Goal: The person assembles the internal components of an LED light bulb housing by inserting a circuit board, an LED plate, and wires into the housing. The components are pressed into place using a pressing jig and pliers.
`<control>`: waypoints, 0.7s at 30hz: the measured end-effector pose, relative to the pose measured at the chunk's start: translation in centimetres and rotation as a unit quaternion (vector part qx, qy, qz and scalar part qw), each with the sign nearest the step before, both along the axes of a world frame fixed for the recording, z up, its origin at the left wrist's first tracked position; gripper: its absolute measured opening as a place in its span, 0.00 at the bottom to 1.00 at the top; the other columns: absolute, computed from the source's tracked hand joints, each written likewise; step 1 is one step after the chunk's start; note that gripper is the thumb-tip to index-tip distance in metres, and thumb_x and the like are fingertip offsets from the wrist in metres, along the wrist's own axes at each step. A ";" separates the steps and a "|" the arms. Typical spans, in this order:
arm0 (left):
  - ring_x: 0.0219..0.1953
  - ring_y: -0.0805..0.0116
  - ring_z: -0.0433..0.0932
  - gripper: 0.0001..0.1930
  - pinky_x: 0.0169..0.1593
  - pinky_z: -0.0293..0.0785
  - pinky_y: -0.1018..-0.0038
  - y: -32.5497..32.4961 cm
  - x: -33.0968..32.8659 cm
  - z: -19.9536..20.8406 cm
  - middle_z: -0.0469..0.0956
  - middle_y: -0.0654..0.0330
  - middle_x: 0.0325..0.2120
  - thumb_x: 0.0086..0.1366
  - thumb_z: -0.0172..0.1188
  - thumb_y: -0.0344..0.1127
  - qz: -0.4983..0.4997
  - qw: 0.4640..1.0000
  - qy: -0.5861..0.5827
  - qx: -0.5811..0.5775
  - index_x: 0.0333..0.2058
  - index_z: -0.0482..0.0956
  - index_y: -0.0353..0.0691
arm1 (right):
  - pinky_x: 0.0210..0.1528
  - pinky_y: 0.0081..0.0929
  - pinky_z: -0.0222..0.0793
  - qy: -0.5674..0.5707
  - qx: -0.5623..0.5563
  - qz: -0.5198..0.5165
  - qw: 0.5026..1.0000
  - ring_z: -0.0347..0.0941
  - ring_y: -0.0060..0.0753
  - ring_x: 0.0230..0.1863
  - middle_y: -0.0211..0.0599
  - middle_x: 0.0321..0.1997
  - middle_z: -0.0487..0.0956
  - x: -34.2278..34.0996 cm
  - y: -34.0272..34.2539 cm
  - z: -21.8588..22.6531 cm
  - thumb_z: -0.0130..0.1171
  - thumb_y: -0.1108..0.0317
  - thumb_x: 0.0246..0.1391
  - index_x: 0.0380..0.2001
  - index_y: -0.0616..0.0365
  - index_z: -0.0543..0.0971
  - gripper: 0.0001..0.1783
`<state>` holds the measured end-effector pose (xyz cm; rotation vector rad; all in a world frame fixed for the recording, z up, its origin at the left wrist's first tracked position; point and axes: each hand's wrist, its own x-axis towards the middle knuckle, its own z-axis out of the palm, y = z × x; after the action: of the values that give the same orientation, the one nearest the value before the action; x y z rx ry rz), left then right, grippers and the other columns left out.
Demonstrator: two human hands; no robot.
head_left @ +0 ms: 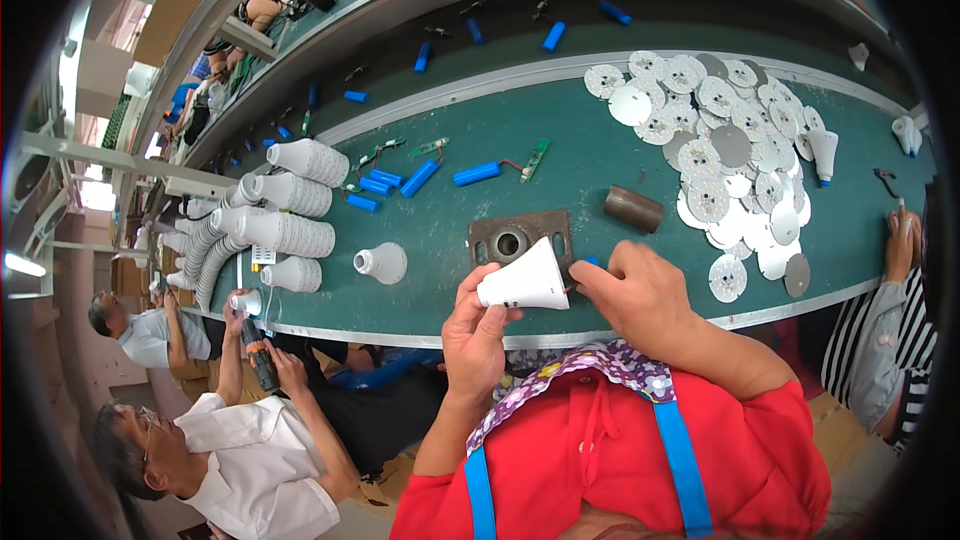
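Holding a white cone-shaped plastic lamp housing point(525, 280) at the near edge of the green work table point(580, 155), the left hand point(475, 335) has its fingers curled around the narrow end. The right hand point(640, 290) is closed at the wide end, pinching a small blue part point(590, 261) against it. Just beyond lies a brown metal fixture plate with a round hole point(520, 237), and a dark brown cylinder point(633, 208) sits to its right. A heap of round white circuit discs point(735, 140) spreads far right; stacked white housings point(285, 230) lie left.
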<state>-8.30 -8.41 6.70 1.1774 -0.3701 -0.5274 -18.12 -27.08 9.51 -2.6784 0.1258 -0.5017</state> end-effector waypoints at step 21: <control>0.47 0.74 0.67 0.10 0.43 0.67 0.76 0.0 -0.4 -1.1 0.57 0.66 0.53 0.62 0.49 0.24 0.007 0.982 0.168 -0.089 0.41 0.73 0.34 | 0.24 0.27 0.64 0.091 0.515 0.072 0.849 0.69 0.33 0.24 0.35 0.27 0.72 0.6 0.2 1.8 0.57 0.70 0.45 0.38 0.54 0.72 0.14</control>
<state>-8.71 -8.40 5.64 0.8971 -0.1154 -0.6552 -17.52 -26.92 11.26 -1.6409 0.1805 -0.0609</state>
